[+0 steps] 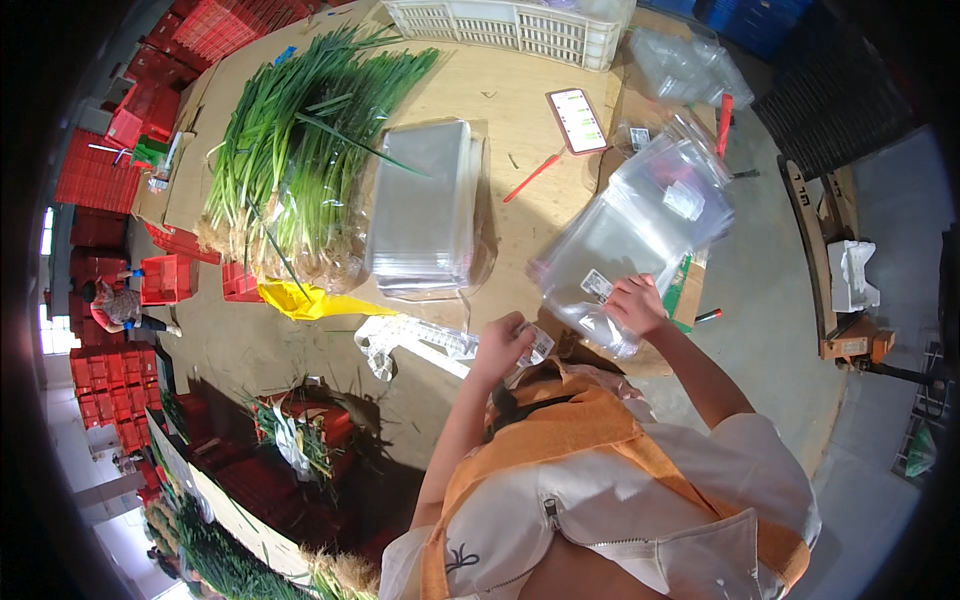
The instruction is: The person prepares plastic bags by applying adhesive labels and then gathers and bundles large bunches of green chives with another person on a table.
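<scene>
My left hand (504,346) grips a strip of printed labels (538,345) near my apron, and a white backing strip (427,341) trails from it to the left. My right hand (636,304) rests with bent fingers on a fanned stack of clear plastic bags (637,225). Its fingertips touch the edge of a white label (596,286) that lies on the top bag; whether they pinch anything is hidden. A second, neater pile of clear bags (421,202) lies to the left. Beyond that pile are bunches of green onions (300,150) with roots towards me, some in clear film.
A phone (577,120) with a lit screen and a red stick (532,178) lie on the wooden table (480,82). A white plastic crate (517,28) stands at the far edge. Yellow plastic (315,301) hangs over the left edge. A pallet jack (855,337) stands right; a person (116,304) is far left.
</scene>
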{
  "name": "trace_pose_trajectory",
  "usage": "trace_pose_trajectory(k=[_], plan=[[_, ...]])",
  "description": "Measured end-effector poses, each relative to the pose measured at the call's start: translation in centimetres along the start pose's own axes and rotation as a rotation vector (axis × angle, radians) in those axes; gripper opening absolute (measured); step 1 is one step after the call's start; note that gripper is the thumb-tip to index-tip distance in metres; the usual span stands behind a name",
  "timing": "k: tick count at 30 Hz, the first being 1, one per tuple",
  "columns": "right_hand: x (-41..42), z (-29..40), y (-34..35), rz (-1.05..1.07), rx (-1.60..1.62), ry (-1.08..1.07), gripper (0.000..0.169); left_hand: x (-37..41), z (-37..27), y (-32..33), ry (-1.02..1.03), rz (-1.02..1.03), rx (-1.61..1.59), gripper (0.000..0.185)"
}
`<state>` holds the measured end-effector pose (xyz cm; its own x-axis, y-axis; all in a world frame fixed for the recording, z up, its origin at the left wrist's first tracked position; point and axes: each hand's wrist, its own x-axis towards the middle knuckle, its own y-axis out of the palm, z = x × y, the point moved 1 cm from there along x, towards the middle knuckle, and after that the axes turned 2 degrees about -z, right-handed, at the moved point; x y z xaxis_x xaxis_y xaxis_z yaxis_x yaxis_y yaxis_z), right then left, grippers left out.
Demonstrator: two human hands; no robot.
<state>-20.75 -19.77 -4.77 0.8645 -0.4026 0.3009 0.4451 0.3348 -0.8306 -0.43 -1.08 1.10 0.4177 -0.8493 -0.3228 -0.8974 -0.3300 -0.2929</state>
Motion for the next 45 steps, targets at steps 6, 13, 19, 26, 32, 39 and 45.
trace_pose_trajectory(k=[6,13,19,26,32,39,45], plan=[[-0.3,-0.2,0.7,-0.006,0.084,0.289,0.01,0.2,0.3,0.3,-0.07,0.033,0.031,0.016],[-0.1,0.8,0.5,0.004,0.049,0.075,0.013,0.3,-0.1,0.5,0.0,0.01,0.157,0.021],[0.1,-0.1,0.1,0.075,0.313,0.286,0.013,0.3,0.0,0.5,0.013,0.002,0.173,0.021],[-0.1,-7.3,-6.5,-0.975,0.709,0.742,0.007,0.2,0.3,0.4,-0.062,0.026,0.077,0.02],[3.9,-0.5,-8.1,-0.718,0.846,0.647,0.015,1.2,0.7,1.9,0.151,0.092,-0.085,0.024],[4.7,6.0,0.6,0.263,1.106,0.575,0.015,0.9,-2.4,1.8,-0.011,0.154,-0.284,0.012],[4.4,2.2,-0.8,0.036,0.109,0.394,0.023,1.3,-0.5,-0.2,-0.054,0.005,0.224,0.026]])
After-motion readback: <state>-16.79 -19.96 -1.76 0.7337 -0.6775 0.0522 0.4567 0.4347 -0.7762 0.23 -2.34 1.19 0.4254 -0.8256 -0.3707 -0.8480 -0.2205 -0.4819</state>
